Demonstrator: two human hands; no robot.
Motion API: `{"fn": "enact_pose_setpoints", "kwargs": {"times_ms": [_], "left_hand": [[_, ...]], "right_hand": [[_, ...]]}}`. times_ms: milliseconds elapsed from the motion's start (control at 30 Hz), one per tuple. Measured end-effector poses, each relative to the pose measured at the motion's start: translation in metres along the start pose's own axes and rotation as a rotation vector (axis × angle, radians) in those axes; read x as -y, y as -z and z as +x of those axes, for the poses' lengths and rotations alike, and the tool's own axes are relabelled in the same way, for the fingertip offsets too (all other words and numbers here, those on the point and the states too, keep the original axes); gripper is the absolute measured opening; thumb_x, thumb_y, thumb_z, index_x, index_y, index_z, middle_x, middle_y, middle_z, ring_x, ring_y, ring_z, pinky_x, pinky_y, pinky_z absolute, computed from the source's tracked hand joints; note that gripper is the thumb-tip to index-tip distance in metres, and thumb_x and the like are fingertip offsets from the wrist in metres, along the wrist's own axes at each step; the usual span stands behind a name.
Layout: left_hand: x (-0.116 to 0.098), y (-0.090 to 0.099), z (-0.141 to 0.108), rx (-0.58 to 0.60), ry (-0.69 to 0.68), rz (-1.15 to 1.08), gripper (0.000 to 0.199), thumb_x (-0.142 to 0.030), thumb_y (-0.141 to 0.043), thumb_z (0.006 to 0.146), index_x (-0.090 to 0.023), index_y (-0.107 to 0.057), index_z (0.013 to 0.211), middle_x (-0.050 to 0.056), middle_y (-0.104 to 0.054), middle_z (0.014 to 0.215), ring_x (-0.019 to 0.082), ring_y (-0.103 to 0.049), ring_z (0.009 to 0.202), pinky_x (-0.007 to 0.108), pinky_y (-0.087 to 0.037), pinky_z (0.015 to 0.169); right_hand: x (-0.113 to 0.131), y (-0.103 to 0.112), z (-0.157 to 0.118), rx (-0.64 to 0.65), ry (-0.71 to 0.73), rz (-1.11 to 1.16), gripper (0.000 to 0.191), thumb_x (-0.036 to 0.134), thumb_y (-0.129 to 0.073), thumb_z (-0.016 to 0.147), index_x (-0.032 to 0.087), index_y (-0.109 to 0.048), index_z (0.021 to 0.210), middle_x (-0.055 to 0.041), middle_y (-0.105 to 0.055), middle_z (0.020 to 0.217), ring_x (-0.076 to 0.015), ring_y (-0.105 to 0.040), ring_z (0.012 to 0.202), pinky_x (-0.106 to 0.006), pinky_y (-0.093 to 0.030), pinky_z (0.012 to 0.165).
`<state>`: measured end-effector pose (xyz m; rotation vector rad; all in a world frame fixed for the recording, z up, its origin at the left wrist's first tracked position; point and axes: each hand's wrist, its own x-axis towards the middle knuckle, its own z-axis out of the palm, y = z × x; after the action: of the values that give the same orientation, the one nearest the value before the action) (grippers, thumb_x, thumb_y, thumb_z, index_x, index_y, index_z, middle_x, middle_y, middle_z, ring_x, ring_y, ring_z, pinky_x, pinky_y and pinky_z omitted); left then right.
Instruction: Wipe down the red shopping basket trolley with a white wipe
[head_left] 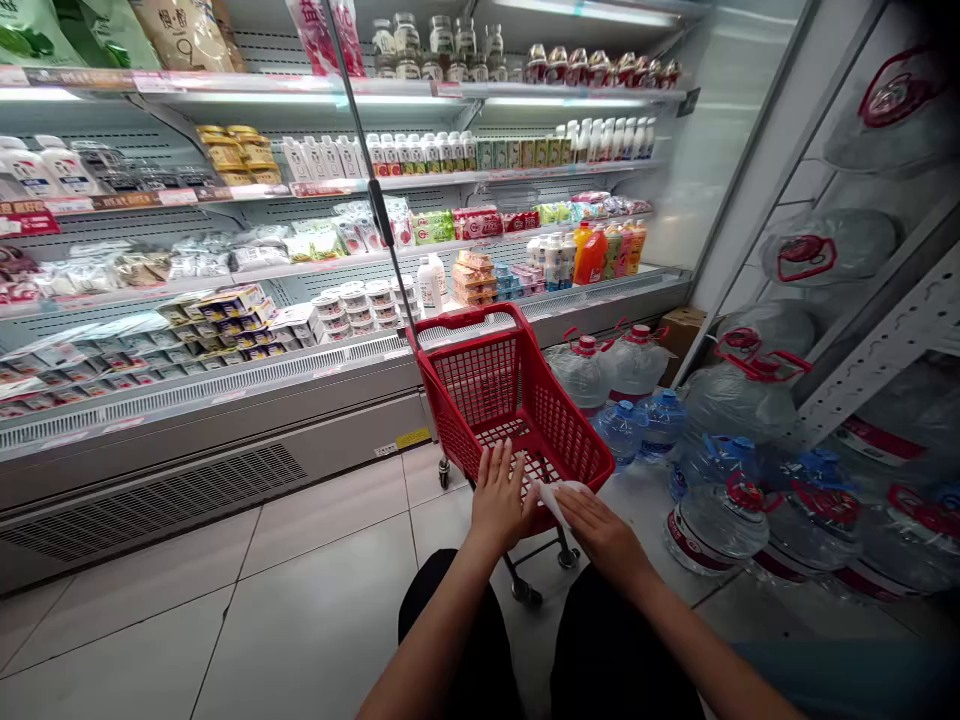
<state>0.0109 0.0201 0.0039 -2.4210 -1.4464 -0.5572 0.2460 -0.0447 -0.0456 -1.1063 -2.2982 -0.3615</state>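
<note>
A red plastic shopping cart (586, 418) stands in front of my knees, its grid basket holding nothing that I can see. Over the near rim of the basket, my left hand (499, 500) is open with its fingers stretched out and slightly apart. Its thumb lies close to a white tissue or thin cloth (553, 500); whether they touch I cannot tell. My right hand (600, 525) holds this white piece between thumb and fingers, just right of my left hand, at the near end of the cart.
A refrigerated display case (367, 415) with packed dairy shelves runs behind the cart. Large water bottles (716, 525) with red and blue handles crowd the floor to the right, beside a metal rack (885, 330). A thin pole (379, 210) rises at the cart's left.
</note>
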Motion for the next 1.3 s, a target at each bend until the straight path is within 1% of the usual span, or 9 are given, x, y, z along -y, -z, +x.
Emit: {"fn": "enact_pose_setpoints", "kwargs": {"times_ms": [200,300,433,567,767,967,1133,1233,1300], "left_hand": [[0.032,0.013,-0.012,0.024,0.040,0.048,0.059,-0.049,-0.040,0.106,-0.023,-0.041,0.159,0.006,-0.029,0.170,0.024,-0.020,0.159,0.054,-0.012,0.132],[0.023,0.012,-0.010,0.009,0.051,0.062,0.055,-0.039,-0.034,0.109,-0.018,-0.038,0.160,0.008,-0.028,0.170,0.022,-0.020,0.159,0.053,-0.014,0.132],[-0.017,-0.001,-0.018,-0.014,-0.041,-0.013,0.059,-0.042,-0.036,0.108,-0.017,-0.033,0.162,0.007,-0.032,0.169,0.023,-0.026,0.158,0.047,-0.025,0.129],[-0.030,-0.007,-0.036,-0.026,-0.036,-0.062,0.069,-0.049,-0.038,0.107,-0.017,-0.020,0.166,0.009,-0.031,0.169,0.024,-0.030,0.156,0.044,-0.030,0.127],[0.008,0.008,-0.052,0.001,-0.125,-0.070,0.078,-0.057,-0.038,0.106,-0.019,-0.008,0.167,0.007,-0.024,0.172,0.022,-0.027,0.157,0.040,-0.028,0.127],[0.047,0.013,-0.062,-0.017,0.007,-0.062,0.076,-0.052,-0.038,0.107,-0.019,-0.004,0.168,0.008,-0.027,0.170,0.022,-0.030,0.156,0.041,-0.029,0.127],[0.088,0.016,-0.074,-0.053,0.200,-0.018,0.069,-0.048,-0.030,0.109,-0.018,-0.009,0.167,0.009,-0.031,0.169,0.023,-0.030,0.156,0.045,-0.029,0.128],[0.108,0.020,-0.078,-0.054,0.328,0.011,0.069,-0.051,-0.029,0.109,-0.016,-0.016,0.167,0.011,-0.034,0.168,0.025,-0.031,0.156,0.048,-0.031,0.126],[0.110,0.022,-0.077,-0.058,0.380,0.023,0.069,-0.053,-0.030,0.108,-0.016,-0.020,0.166,0.013,-0.036,0.167,0.027,-0.033,0.155,0.049,-0.032,0.126]], "right_hand": [[-0.064,0.009,-0.010,-0.037,-0.071,-0.065,0.061,0.014,-0.038,0.105,0.027,-0.028,0.164,-0.0056,-0.055,0.154,-0.0205,-0.053,0.142,-0.047,-0.041,0.122],[-0.044,-0.001,-0.002,-0.065,-0.109,-0.062,0.058,0.015,-0.040,0.104,0.025,-0.036,0.161,-0.0072,-0.058,0.152,-0.0222,-0.054,0.141,-0.048,-0.042,0.122],[0.004,-0.017,0.019,-0.061,-0.090,-0.019,0.055,0.013,-0.044,0.102,0.019,-0.044,0.157,-0.0095,-0.060,0.150,-0.0231,-0.053,0.141,-0.047,-0.043,0.121],[0.004,-0.015,0.032,-0.037,0.027,0.053,0.047,0.014,-0.047,0.101,0.016,-0.055,0.148,-0.0106,-0.068,0.139,-0.0220,-0.061,0.133,-0.046,-0.046,0.120],[-0.030,0.001,0.039,-0.009,0.188,0.099,0.040,0.010,-0.049,0.098,0.017,-0.065,0.134,-0.0088,-0.073,0.128,-0.0219,-0.065,0.126,-0.048,-0.048,0.118],[0.026,-0.004,0.062,-0.062,0.192,0.176,0.041,0.012,-0.051,0.095,0.014,-0.065,0.133,-0.0116,-0.075,0.123,-0.0244,-0.066,0.123,-0.049,-0.050,0.116],[0.062,-0.012,0.090,0.014,0.327,0.246,0.046,0.010,-0.049,0.098,0.017,-0.060,0.142,-0.0081,-0.072,0.131,-0.0192,-0.064,0.127,-0.043,-0.046,0.120],[0.044,-0.017,0.104,0.016,0.376,0.223,0.055,0.006,-0.045,0.100,0.021,-0.050,0.152,-0.0052,-0.064,0.145,-0.0168,-0.053,0.141,-0.042,-0.043,0.122],[0.021,-0.021,0.110,0.001,0.304,0.183,0.061,0.005,-0.041,0.100,0.024,-0.040,0.158,-0.0039,-0.058,0.152,-0.0167,-0.048,0.146,-0.043,-0.042,0.123]]}}
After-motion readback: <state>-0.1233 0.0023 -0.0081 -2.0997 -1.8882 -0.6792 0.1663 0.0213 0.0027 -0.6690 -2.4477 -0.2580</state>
